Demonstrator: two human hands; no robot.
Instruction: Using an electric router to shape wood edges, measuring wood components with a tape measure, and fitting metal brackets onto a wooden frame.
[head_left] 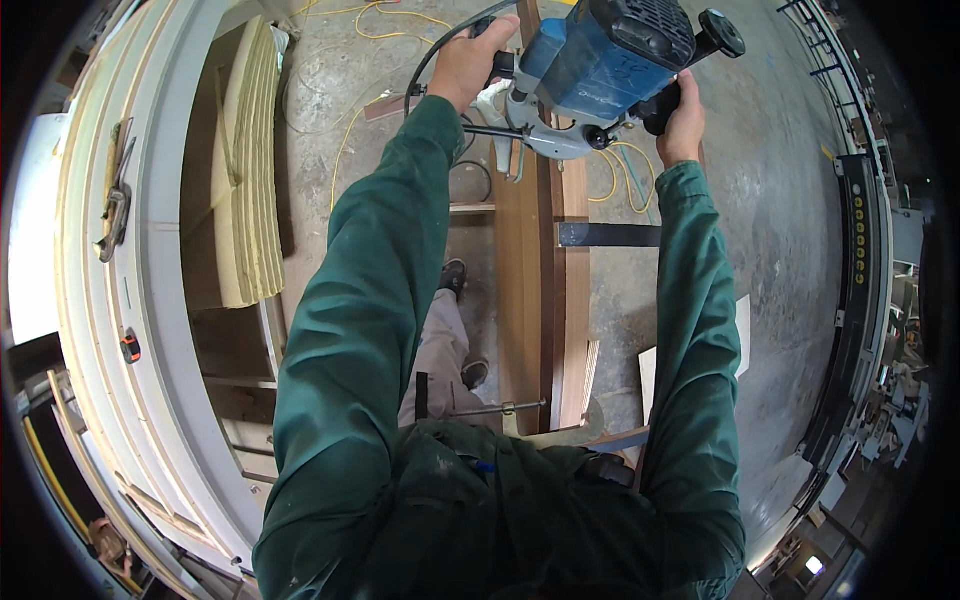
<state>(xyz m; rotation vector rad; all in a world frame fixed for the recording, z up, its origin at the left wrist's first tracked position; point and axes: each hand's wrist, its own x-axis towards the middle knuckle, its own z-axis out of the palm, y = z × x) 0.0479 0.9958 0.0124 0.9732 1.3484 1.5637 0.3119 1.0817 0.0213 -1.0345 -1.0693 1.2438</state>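
A large blue plunge router (pixel 605 70) with a grey base is between my hands at the top of the view, over a long brown wooden board (pixel 518 330). My left hand (pixel 470 62) is closed around the router's left handle, where a black cord runs past the wrist. On the other side my right hand (pixel 684 122) grips the dark right-hand handle. Whether the router's base rests on the wood or hangs just above it, I cannot tell. A bar clamp (pixel 512 407) crosses the board's near end, close to my body.
Stacked white-edged panels (pixel 175 300), with a clamp (pixel 116 195) and a tape measure (pixel 130 346) on them, stand left. Yellowish sheets (pixel 250 190) lean beside them. A dark bar (pixel 610 235) juts out right of the board. Yellow cords (pixel 625 180) lie on the concrete floor (pixel 775 270).
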